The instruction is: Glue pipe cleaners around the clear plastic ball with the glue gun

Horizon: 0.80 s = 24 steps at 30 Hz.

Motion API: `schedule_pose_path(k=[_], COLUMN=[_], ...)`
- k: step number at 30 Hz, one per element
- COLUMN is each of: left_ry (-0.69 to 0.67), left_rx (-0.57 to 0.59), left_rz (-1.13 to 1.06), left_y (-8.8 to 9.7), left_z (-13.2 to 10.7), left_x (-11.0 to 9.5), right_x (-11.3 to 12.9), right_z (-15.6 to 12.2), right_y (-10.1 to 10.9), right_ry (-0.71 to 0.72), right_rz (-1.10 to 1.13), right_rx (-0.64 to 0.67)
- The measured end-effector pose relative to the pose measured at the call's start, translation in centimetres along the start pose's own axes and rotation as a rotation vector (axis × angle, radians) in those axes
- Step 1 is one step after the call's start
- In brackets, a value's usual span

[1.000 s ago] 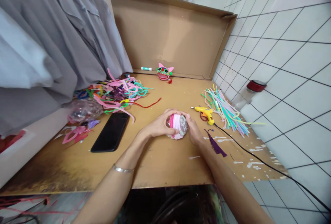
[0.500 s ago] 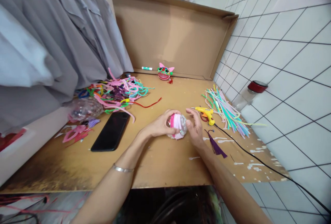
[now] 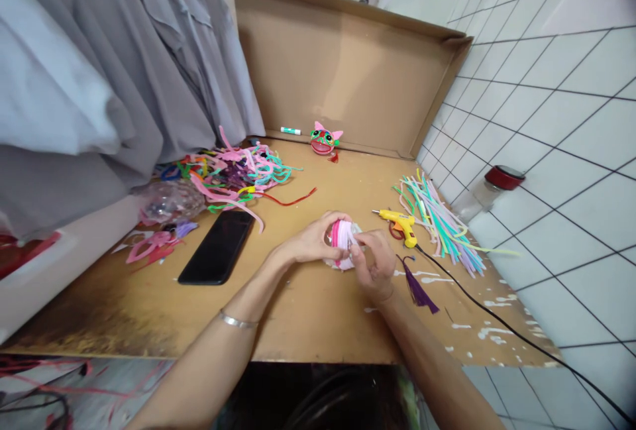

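My left hand (image 3: 318, 238) is wrapped round a clear ball covered with pink and white pipe cleaners (image 3: 340, 238), thumb at the front and fingers behind. At the ball's right side, the thumb and forefinger of my right hand (image 3: 376, 261) pinch together on a pale pipe cleaner strip, whose end is hidden by the fingers. A yellow glue gun (image 3: 405, 226) lies just beyond my right hand, its black cord running off to the right. Close by on the table is a purple tassel (image 3: 419, 287).
To the left lie a black phone (image 3: 216, 248), a clear plastic bag (image 3: 171, 201) and a tangled pile of pipe cleaners (image 3: 248, 165). Straight pipe cleaners (image 3: 447, 218) and a red-lidded jar (image 3: 504, 177) are rightward. A cat-like figure (image 3: 324, 140) and glue stick (image 3: 291, 130) sit by the cardboard (image 3: 348, 72).
My right hand has moved left onto the ball's right side, and its fingers have closed into a pinch. My left hand keeps its hold. The whole view has shifted slightly.
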<state>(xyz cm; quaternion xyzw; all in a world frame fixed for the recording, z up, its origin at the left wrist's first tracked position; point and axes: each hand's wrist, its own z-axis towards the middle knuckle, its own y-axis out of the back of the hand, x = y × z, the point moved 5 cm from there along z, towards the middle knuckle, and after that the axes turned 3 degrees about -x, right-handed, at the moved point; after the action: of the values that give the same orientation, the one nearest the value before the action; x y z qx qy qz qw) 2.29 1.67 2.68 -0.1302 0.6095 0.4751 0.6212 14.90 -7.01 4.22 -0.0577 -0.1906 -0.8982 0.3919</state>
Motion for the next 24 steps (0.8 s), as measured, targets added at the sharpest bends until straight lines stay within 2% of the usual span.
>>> schedule_pose_path(k=[7, 13, 24], left_ry=[0.026, 0.041, 0.069], left_rx=[-0.001, -0.059, -0.055], left_rz=[-0.01, 0.005, -0.008], left_y=[0.1, 0.4, 0.4], left_z=[0.0, 0.0, 0.1], left_x=[0.3, 0.1, 0.5], right_x=[-0.5, -0.5, -1.1], right_z=[-0.2, -0.3, -0.6], right_y=[0.3, 0.1, -0.2], right_ry=[-0.161, -0.161, -0.184], right_rz=[0.041, 0.006, -0.046], right_rx=[-0.037, -0.031, -0.037])
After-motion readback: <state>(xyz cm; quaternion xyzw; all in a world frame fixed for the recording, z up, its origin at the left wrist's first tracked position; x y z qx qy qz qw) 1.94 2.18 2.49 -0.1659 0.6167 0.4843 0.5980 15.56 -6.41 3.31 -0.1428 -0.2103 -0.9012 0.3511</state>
